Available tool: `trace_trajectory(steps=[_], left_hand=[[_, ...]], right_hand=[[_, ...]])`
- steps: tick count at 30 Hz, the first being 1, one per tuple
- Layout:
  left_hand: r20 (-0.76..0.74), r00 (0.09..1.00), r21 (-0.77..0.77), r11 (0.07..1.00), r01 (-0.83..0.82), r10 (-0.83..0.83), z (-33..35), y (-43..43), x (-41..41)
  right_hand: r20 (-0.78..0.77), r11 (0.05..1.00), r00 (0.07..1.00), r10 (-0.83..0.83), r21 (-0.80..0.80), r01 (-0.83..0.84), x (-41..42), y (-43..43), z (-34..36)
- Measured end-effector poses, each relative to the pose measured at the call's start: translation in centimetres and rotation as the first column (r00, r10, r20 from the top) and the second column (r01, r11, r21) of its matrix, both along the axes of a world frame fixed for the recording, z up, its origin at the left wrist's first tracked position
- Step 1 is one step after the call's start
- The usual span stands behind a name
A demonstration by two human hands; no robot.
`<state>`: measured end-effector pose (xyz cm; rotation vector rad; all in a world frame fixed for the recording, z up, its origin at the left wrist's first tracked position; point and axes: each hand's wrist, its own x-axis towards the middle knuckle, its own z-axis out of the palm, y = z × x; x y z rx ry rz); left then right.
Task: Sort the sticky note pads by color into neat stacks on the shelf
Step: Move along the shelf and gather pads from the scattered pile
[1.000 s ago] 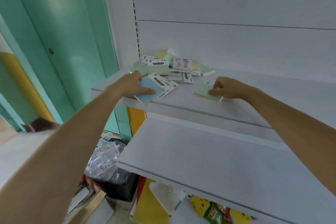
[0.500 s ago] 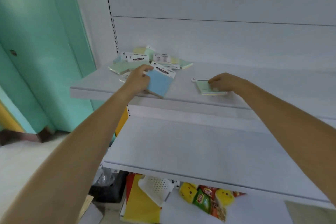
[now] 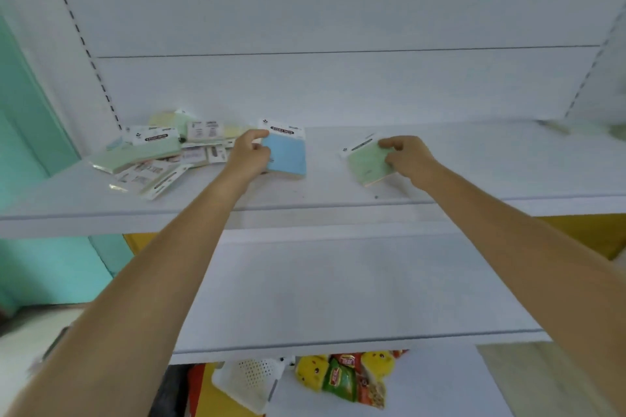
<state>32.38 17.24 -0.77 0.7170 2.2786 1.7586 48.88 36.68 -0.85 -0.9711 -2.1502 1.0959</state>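
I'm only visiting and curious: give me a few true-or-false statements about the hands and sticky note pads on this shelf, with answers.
1. The left hand grips a blue pad. True.
2. The right hand grips a yellow pad. False: the pad under its fingers is a green pad.
3. The jumbled pile of pads lies to the left of both hands. True.
4. The blue pad and the green pad are stacked on each other. False: they are apart, with bare shelf between them.
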Motion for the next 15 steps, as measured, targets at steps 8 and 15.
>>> trace_trajectory(steps=[8,15], left_hand=[[-0.002,0.983,0.074,0.980,0.184,-0.184,0.2,19.1,11.3],[-0.104,0.968,-0.033,0.974,0.225,-0.227,-0.5,31.6,18.6]], right_hand=[[0.021,0.989,0.990,-0.143,0.031,0.142,14.8,15.0,0.6],[0.150,0.969,0.970,-0.192,0.185,0.163,23.9,26.0,0.2]])
